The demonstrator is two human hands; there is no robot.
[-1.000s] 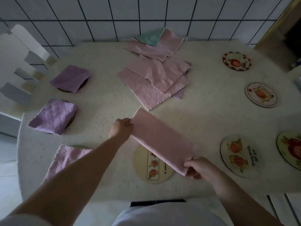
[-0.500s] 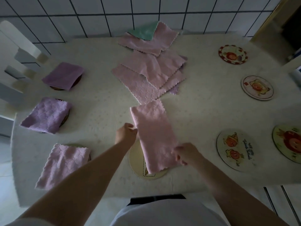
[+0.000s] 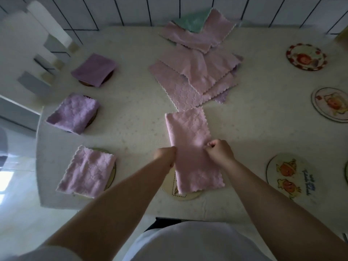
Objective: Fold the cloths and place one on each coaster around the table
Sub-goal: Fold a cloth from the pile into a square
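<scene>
A pink cloth [image 3: 190, 136], folded into a long strip, lies flat on the table, its near end over a round coaster [image 3: 190, 194] at the front edge. My left hand [image 3: 165, 154] pinches the strip's left edge and my right hand [image 3: 219, 150] pinches its right edge, both at mid-length. A pile of unfolded pink cloths [image 3: 195, 72] with one green cloth [image 3: 194, 20] lies at the back middle. Three folded cloths rest on coasters along the left: purple [image 3: 94, 69], purple [image 3: 73, 113] and pink [image 3: 86, 171].
Bare picture coasters lie on the right: one near the front [image 3: 291, 175], one at the right edge [image 3: 331, 103], one at the back right [image 3: 306, 56]. A white chair [image 3: 33, 53] stands at the table's left. A tiled wall runs behind.
The strip was held in the air at an angle; it has been turned lengthwise and laid flat. Both hands have moved from its ends to its side edges at mid-length.
</scene>
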